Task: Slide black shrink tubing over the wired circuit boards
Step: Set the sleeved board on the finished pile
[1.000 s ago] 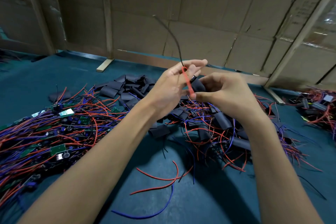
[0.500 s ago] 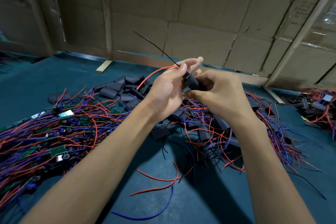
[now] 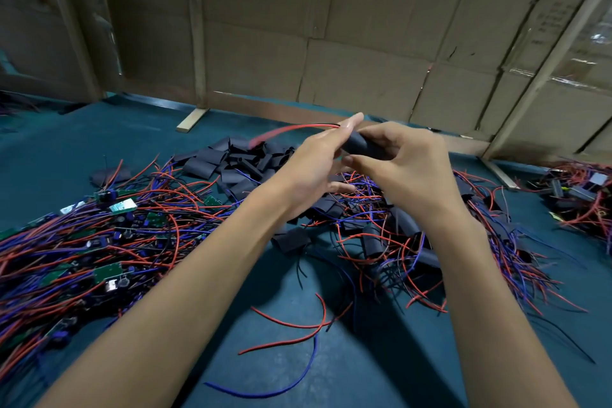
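My right hand (image 3: 407, 169) grips a black shrink tube (image 3: 359, 144) between thumb and fingers, held up above the table. My left hand (image 3: 314, 162) pinches the red wire (image 3: 291, 130) at the tube's left end; the wire arcs out to the left, blurred. The circuit board is hidden, either inside the tube or behind my fingers. A heap of loose black tubing pieces (image 3: 231, 162) lies beyond my hands. Bare green boards with red and blue wires (image 3: 109, 235) pile up at the left.
The teal table mat (image 3: 331, 371) carries a few loose red and blue wire offcuts (image 3: 291, 325) in front. Sleeved boards with wires (image 3: 414, 248) lie under my right arm. Another wire heap (image 3: 583, 199) sits far right. Cardboard walls (image 3: 331, 43) close off the back.
The red wire has swung down and now trails out leftward from the tube. The black wire that stuck up is gone from view. More of the tube shows between my hands.
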`<state>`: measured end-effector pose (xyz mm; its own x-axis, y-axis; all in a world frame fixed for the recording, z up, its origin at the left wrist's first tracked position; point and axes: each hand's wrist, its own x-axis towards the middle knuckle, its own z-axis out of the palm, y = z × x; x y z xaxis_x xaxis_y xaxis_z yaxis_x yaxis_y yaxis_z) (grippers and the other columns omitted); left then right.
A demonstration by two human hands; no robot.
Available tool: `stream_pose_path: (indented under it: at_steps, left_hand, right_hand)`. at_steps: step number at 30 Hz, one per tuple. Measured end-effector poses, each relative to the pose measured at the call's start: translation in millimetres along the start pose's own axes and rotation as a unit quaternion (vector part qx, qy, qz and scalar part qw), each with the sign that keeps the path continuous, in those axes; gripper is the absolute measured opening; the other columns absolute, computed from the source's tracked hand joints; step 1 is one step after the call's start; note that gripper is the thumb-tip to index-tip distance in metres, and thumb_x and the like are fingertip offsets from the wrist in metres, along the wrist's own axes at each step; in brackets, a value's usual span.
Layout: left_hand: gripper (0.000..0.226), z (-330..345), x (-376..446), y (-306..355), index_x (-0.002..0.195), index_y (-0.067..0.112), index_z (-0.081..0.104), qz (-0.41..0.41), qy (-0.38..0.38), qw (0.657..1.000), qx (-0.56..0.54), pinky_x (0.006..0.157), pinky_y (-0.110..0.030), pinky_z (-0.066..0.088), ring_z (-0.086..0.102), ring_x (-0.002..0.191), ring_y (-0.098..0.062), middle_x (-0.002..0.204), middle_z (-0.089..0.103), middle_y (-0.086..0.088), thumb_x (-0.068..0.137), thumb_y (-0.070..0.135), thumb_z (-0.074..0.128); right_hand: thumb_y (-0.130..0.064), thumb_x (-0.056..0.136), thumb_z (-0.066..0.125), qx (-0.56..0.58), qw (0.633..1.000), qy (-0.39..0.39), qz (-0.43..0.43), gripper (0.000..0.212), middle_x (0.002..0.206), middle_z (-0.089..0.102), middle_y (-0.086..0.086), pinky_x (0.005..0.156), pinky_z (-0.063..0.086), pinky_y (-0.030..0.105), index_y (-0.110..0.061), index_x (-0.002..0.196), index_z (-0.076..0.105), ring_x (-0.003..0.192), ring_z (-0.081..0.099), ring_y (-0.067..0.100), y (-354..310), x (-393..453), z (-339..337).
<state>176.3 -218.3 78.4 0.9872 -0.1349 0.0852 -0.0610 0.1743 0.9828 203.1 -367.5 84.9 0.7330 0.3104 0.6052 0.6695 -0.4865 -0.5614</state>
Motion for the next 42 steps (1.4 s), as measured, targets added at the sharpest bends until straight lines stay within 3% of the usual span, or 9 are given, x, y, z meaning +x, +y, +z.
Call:
stream_pose_path:
  at_steps: [4, 9, 12, 18, 25, 28, 30, 35, 42]
  left_hand:
    - [0.058, -19.3, -3.9, 13.2, 0.151, 0.032, 0.040, -0.057, -0.029, 0.962, 0.267, 0.093, -0.039, 0.055, 0.057, 0.123, -0.014, 0.152, 0.046, 0.010, 0.102, 0.062, 0.032]
    - [0.040, -81.3, -24.1, 40.7, 0.118, 0.030, 0.067, -0.119, -0.017, 0.810, 0.574, 0.073, -0.024, 0.051, 0.063, 0.081, -0.008, 0.099, 0.067, 0.014, 0.099, 0.059, 0.047]
    - [0.042, -121.6, -28.5, 44.8, 0.127, 0.019, 0.068, -0.186, 0.051, 0.744, 0.640, 0.104, -0.034, 0.045, 0.060, 0.118, -0.022, 0.132, 0.065, -0.002, 0.096, 0.047, 0.061]
    - [0.056, -154.0, -38.0, 27.7, 0.130, 0.015, 0.066, -0.340, 0.017, 0.636, 0.692, 0.102, -0.033, 0.047, 0.060, 0.121, -0.025, 0.131, 0.065, -0.005, 0.083, 0.042, 0.079]
    - [0.027, -158.5, -29.8, 15.3, 0.099, 0.014, 0.074, -0.305, 0.053, 0.686, 0.658, 0.095, -0.037, 0.054, 0.068, 0.103, -0.029, 0.098, 0.073, -0.004, 0.076, 0.022, 0.087]
    - [0.017, -160.6, -29.0, 15.3, 0.084, 0.019, 0.077, -0.281, 0.069, 0.707, 0.645, 0.087, -0.032, 0.054, 0.069, 0.093, -0.026, 0.089, 0.073, -0.001, 0.073, 0.025, 0.088]
    - [0.012, -159.8, -29.7, 17.0, 0.078, 0.024, 0.076, -0.265, 0.072, 0.715, 0.643, 0.087, -0.031, 0.052, 0.067, 0.089, -0.023, 0.087, 0.073, 0.002, 0.075, 0.026, 0.087]
    - [0.011, -154.8, -27.9, 23.2, 0.083, 0.030, 0.073, -0.197, 0.073, 0.767, 0.607, 0.082, -0.028, 0.046, 0.061, 0.086, -0.016, 0.088, 0.069, 0.007, 0.080, 0.023, 0.081]
    - [0.011, -147.8, -38.2, 45.7, 0.097, 0.023, 0.074, -0.012, 0.094, 0.908, 0.409, 0.075, -0.017, 0.043, 0.064, 0.084, -0.006, 0.090, 0.073, 0.008, 0.087, 0.022, 0.077]
  right_hand:
    - [-0.023, 0.077, 0.086, -0.008, 1.000, 0.019, 0.019, 0.031, 0.093, 0.078, -0.001, 0.084, 0.058, 0.044, -0.018, 0.106, 0.078, 0.087, 0.073, 0.017, 5.2, 1.7, -20.4]
    - [-0.027, 0.078, 0.083, -0.050, 0.996, 0.068, 0.035, 0.029, 0.091, 0.077, 0.000, 0.084, 0.058, 0.041, -0.019, 0.106, 0.080, 0.082, 0.068, 0.010, 19.6, 1.4, -56.4]
    - [-0.027, 0.077, 0.083, -0.070, 0.991, 0.103, 0.058, 0.028, 0.085, 0.076, 0.000, 0.080, 0.055, 0.034, -0.019, 0.104, 0.080, 0.078, 0.065, 0.008, 30.9, -1.8, -71.1]
    - [-0.023, 0.076, 0.087, -0.101, 0.982, 0.073, 0.143, 0.028, 0.084, 0.076, -0.002, 0.073, 0.051, 0.020, -0.018, 0.103, 0.080, 0.078, 0.065, 0.008, 48.1, -6.1, -78.9]
    - [-0.039, 0.073, 0.089, -0.273, 0.935, -0.064, 0.219, 0.082, 0.146, 0.054, 0.011, 0.110, 0.037, 0.044, -0.021, 0.145, 0.054, 0.136, 0.047, 0.030, 40.0, -7.2, -66.0]
    - [-0.031, 0.075, 0.088, -0.156, 0.986, 0.000, 0.051, 0.057, 0.123, 0.064, 0.000, 0.106, 0.044, 0.037, -0.027, 0.128, 0.066, 0.118, 0.058, 0.016, 8.2, -4.9, -49.5]
    - [-0.022, 0.079, 0.087, -0.046, 0.992, -0.111, 0.020, 0.032, 0.101, 0.073, -0.011, 0.092, 0.053, 0.032, -0.026, 0.108, 0.074, 0.093, 0.067, 0.004, -12.4, -4.1, -24.8]
    - [-0.028, 0.082, 0.081, -0.176, 0.890, -0.419, -0.019, 0.051, 0.126, 0.070, -0.004, 0.089, 0.041, 0.017, -0.025, 0.132, 0.067, 0.113, 0.062, 0.011, -18.1, -22.2, 62.8]
    - [-0.028, 0.085, 0.079, -0.174, 0.889, -0.423, -0.012, 0.029, 0.103, 0.074, 0.002, 0.083, 0.051, 0.033, -0.025, 0.114, 0.075, 0.100, 0.065, 0.023, -4.8, -28.2, 77.3]
